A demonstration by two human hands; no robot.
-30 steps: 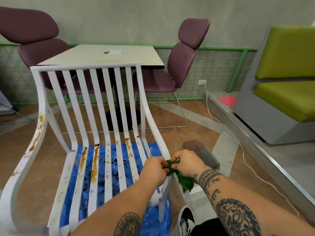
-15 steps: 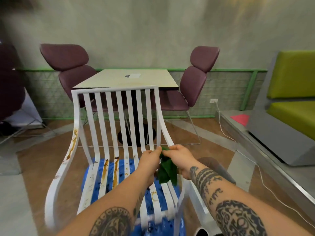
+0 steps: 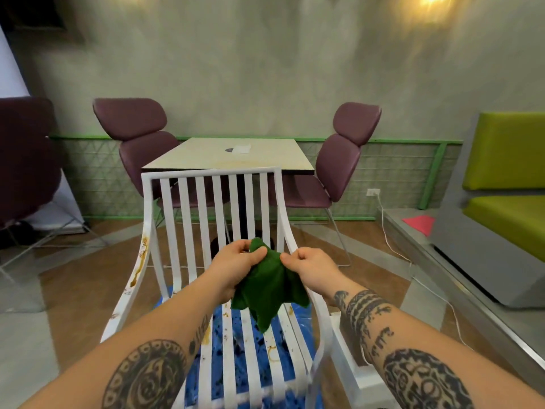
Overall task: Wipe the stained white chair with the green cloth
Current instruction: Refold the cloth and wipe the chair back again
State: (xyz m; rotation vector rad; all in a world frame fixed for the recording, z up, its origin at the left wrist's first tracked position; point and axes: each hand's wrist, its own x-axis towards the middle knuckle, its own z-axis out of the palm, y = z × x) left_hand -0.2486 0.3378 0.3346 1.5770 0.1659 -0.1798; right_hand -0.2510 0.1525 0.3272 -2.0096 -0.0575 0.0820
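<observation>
The green cloth (image 3: 267, 286), pinched by left grip (image 3: 233, 265) and right grip (image 3: 312, 268), is best flattened before the white chair (image 3: 206, 202) stains (image 3: 141, 261) at 9 o'clock are wiped.

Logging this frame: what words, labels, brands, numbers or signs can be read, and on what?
No text can be read here.
Script-like tattoo marks on the right forearm: not legible as words.
White paper on the table: too small and blurred to read.
Green cloth, white chair: no label shows.
</observation>
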